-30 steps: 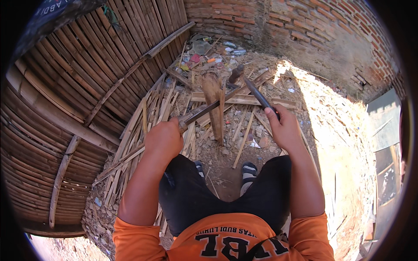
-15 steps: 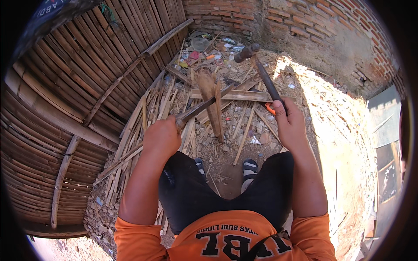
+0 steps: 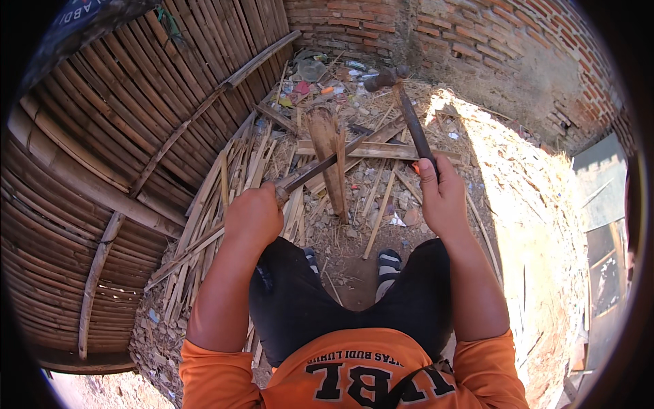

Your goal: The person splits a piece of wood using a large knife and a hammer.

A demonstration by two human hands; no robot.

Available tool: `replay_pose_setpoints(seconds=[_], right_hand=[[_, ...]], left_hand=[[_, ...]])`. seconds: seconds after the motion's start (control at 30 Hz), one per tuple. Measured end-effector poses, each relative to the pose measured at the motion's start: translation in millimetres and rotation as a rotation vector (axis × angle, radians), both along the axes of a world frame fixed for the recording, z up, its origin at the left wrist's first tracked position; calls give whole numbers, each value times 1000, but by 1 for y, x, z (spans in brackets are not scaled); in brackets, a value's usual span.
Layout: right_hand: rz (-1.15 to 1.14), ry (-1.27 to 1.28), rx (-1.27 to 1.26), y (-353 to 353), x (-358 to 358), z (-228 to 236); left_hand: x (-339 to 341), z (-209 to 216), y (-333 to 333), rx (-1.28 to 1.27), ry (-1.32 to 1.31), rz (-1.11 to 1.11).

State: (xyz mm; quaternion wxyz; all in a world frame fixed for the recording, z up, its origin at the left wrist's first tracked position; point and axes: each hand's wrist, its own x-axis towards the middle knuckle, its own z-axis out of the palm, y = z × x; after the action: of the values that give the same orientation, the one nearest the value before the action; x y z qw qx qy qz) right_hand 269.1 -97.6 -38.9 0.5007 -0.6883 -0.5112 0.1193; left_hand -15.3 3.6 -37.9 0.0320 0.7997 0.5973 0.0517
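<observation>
My left hand [image 3: 253, 217] is closed round the handle of a machete [image 3: 305, 176]. Its dark blade slants up to the right and crosses an upright piece of wood [image 3: 323, 136], which has a narrow strip split away on its right side. The blade appears to be lodged in that split; the exact depth is hidden. In my closed right hand [image 3: 444, 198] is a hammer [image 3: 411, 121] with a dark handle. The rusty hammer head is raised beyond the machete tip, apart from blade and wood.
Split wooden strips [image 3: 235, 170] lie heaped at the left by a bamboo wall [image 3: 129, 95]. A plank [image 3: 381, 150] crosses the ground behind the wood. Litter [image 3: 310, 71] lies near the brick wall [image 3: 470, 41]. My sandalled feet [image 3: 388, 266] stand close to the upright wood.
My right hand and the hammer handle have shifted slightly left, and the handle is more upright. My left hand, the machete and the wood look nearly the same.
</observation>
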Motion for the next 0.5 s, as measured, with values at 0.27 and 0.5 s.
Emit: replay_pose_setpoints(seconds=[0.27,0.5], right_hand=[[-9,-152,-174,-8,3,-25],[-1,-36,-1,4,2,-21]], left_hand=[[3,-2,-1,7,17,-51],[3,-5,0,-16,2,-27]])
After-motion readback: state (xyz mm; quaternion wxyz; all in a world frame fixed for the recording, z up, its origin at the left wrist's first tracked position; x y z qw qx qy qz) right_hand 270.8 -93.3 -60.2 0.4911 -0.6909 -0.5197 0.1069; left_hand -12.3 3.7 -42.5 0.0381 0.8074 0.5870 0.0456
